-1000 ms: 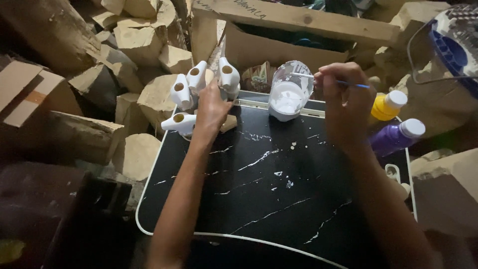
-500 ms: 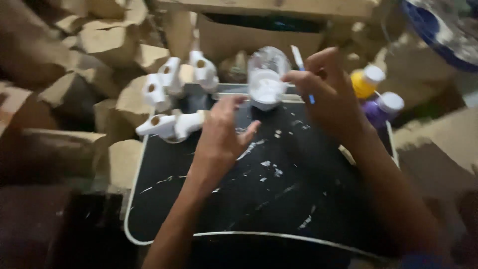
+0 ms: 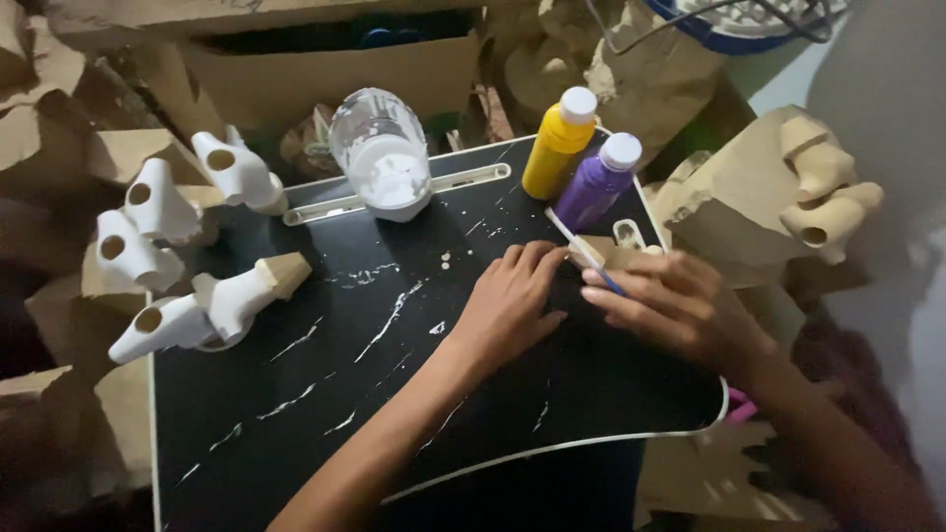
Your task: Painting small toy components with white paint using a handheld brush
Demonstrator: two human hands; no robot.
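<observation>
My left hand (image 3: 507,303) lies flat on the black tray table (image 3: 325,394), fingers apart and pointing at a small cardboard piece (image 3: 603,252). My right hand (image 3: 675,303) holds a thin paintbrush (image 3: 583,249) and touches the same cardboard piece. Just beyond stand a purple paint bottle (image 3: 597,183) and a yellow paint bottle (image 3: 558,144). A clear jar of white paint (image 3: 383,156) sits at the tray's far edge.
Several white-painted cardboard tube shapes (image 3: 156,212) sit at the tray's left, one (image 3: 202,310) lying with a bare cardboard end. Unpainted cardboard shapes (image 3: 823,197) rest at right. Piles of brown cardboard surround the tray.
My left hand has left the painted shapes and moved right to the small cardboard piece. My right hand came down from the jar with the brush. The view shifted right.
</observation>
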